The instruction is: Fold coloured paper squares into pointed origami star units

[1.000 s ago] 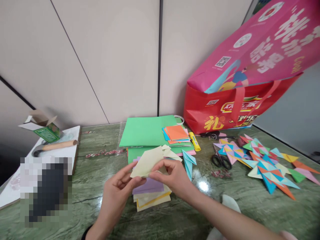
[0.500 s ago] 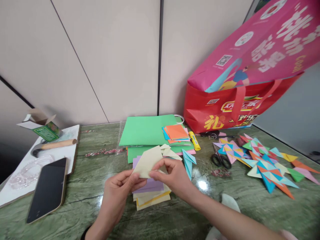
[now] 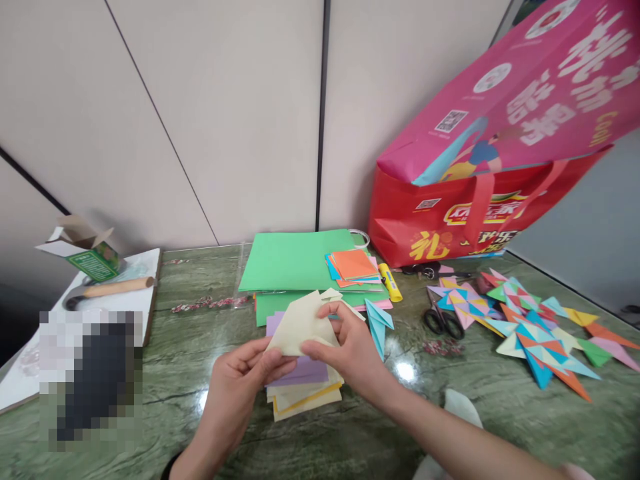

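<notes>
A cream sheet of paper, partly folded, is held up between both hands at the centre. My left hand pinches its lower left corner between thumb and fingers. On the right side of the sheet, my right hand grips it, thumb at the lower edge and fingers higher up. Below the sheet lies a stack of purple paper and cream and yellow paper. Folded cream pieces show just behind the held sheet, and a folded blue piece lies right of them.
Green sheets carry small orange squares. Right of them are a yellow glue stick, scissors, folded paper stars and a red bag. At left are a green box, a wooden-handled tool and a pixelated dark object.
The fingers of my right hand have opened out and lie higher on the cream sheet. My left hand has barely moved. The dark phone at the left is now pixelated.
</notes>
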`<state>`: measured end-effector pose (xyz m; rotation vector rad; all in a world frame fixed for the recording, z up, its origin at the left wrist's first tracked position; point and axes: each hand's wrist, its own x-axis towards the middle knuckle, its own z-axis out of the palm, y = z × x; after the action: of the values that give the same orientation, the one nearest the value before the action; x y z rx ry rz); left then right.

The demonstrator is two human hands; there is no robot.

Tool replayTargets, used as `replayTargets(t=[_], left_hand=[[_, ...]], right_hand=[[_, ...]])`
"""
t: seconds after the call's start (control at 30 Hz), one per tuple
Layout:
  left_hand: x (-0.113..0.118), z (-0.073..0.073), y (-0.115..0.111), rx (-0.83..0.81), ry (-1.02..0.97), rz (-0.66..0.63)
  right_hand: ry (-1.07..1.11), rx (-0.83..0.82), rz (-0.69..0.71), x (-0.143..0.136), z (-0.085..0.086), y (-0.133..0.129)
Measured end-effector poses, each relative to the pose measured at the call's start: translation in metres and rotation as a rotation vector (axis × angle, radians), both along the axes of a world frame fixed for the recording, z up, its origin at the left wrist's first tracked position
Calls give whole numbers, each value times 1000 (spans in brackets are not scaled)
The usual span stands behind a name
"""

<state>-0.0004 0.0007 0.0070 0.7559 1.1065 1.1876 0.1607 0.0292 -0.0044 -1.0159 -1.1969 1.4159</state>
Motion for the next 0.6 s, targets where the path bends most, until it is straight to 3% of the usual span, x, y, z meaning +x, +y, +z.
replayTargets(t=[0.27,0.6], left_hand=[[5,0,-1,-76,115,-82],[4,-1,-4,-55,137,-45]], right_hand=[[-10,-28,-2,0,3,-5],[-53,-35,28,-5,-2,-8]])
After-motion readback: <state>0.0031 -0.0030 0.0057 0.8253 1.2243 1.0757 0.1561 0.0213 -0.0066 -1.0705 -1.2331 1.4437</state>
